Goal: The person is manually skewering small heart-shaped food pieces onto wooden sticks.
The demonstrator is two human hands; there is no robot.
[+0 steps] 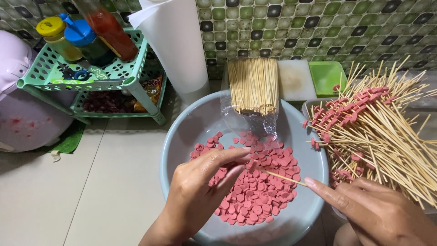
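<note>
My left hand (205,182) reaches into the grey basin (182,132), its grip pinched between thumb and fingertips on a single pink sausage slice (251,165) at the near edge of the heap of slices (259,191) that covers the basin's floor. My right hand (373,212) comes in from the other side, its grip closed on the back end of a thin bamboo skewer (282,176), held low and nearly level so that its point meets the slice my left hand presents; the tip is right at that slice, though I cannot tell whether it has gone through. I hold the skewer far back, which leaves its whole front length free. An open plastic bag of bare skewers (253,86) leans on the basin's far rim, upright enough that the sticks stay bundled and within my reach. To my right a container (309,105) holds a loose stack of loaded skewers (378,127), their pink-tipped ends mostly turned toward the basin. Behind them a white cutting board (295,79) and a green tub (326,76) stand against the tiled wall. At the left a green plastic rack (123,75) carries sauce bottles (109,29), with a white paper roll (175,45) just beside it.
</note>
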